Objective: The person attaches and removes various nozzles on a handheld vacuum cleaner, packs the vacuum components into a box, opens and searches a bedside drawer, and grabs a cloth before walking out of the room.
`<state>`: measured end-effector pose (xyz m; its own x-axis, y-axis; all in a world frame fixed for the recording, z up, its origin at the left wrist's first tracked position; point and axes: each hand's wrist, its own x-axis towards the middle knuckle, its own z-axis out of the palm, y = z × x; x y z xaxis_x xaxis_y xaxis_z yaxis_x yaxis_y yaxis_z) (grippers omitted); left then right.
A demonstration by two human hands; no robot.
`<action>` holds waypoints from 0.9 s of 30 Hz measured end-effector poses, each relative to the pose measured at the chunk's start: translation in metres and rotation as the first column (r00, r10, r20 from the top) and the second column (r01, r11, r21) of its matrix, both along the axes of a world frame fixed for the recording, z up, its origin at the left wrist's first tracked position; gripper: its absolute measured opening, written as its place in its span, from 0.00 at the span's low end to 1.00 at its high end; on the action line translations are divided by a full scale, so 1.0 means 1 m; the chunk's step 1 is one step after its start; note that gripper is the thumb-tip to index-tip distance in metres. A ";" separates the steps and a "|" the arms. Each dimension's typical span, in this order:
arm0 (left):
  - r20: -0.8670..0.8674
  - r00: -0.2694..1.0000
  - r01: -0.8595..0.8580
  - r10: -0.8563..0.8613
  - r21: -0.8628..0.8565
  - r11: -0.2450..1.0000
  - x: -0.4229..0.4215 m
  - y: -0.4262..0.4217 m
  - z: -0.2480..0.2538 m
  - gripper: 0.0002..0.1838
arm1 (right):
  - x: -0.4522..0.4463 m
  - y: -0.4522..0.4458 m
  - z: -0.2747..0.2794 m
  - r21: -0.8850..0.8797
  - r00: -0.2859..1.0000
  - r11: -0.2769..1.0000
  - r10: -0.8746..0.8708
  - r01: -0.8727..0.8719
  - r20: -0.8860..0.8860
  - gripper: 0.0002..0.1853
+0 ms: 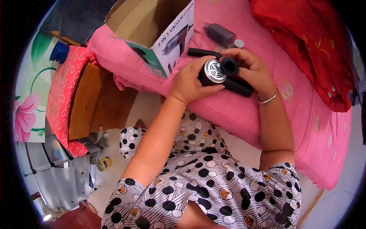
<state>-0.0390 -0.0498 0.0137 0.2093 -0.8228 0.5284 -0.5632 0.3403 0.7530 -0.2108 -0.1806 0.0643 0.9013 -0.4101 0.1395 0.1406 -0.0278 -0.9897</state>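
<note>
My left hand (193, 81) is wrapped round a black handheld vacuum cleaner (215, 71), whose silver slotted vent faces up at me. My right hand (254, 69) grips a black round nozzle (230, 67) between thumb and fingers, its hollow end towards me. The nozzle overlaps the vent's right edge; I cannot tell whether they touch. Below them a black cylindrical part (239, 87) shows, and how it joins the rest is hidden. A slim black tube (202, 52) lies just beyond my hands. Farther off lies a smoky see-through cup (220, 35), near a white round cap (239, 43).
An open cardboard box (171, 42) printed "3 IN 1 VACUUM CLEANER" stands on the pink bedspread (221, 108). Red cloth (305, 42) is heaped at the right. At the left are a wooden table (95, 101) with a heart-patterned cover and a yellow jar (104, 164) on the floor.
</note>
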 end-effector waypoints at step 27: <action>-0.042 0.999 0.017 -0.016 0.022 1.000 -0.001 -0.001 0.003 0.39 | -0.004 -0.011 -0.018 -0.001 0.993 0.997 -0.076 0.076 -0.087 0.21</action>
<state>-0.0400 -0.0509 0.0162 0.2174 -0.8379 0.5006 -0.5254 0.3318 0.7835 -0.2148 -0.1915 0.0460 0.8762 -0.4781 0.0613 0.0519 -0.0330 -0.9981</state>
